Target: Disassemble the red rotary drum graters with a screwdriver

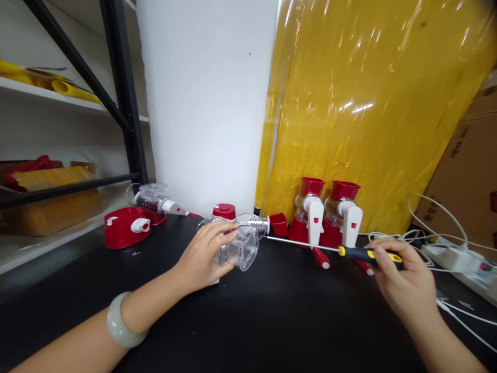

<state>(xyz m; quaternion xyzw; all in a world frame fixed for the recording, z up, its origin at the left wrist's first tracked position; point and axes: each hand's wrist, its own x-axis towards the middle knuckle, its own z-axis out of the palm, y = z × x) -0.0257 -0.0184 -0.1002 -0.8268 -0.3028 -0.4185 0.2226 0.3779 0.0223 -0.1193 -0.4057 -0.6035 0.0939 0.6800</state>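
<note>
while left hand (207, 254) holds clear housing (245, 251), leftmost housing (155, 188) (see-through) contains drum (148, 201)

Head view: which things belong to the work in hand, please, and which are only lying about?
In use, it seems:
clear plastic part, in the left hand
screwdriver, in the right hand

Probably only lying about:
two upright red-and-white graters, untouched
yellow roll on the shelf
cardboard box at right

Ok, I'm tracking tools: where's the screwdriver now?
Right of centre in the head view: the screwdriver is in the right hand, pointing left toward the clear plastic part in the left hand.
</note>
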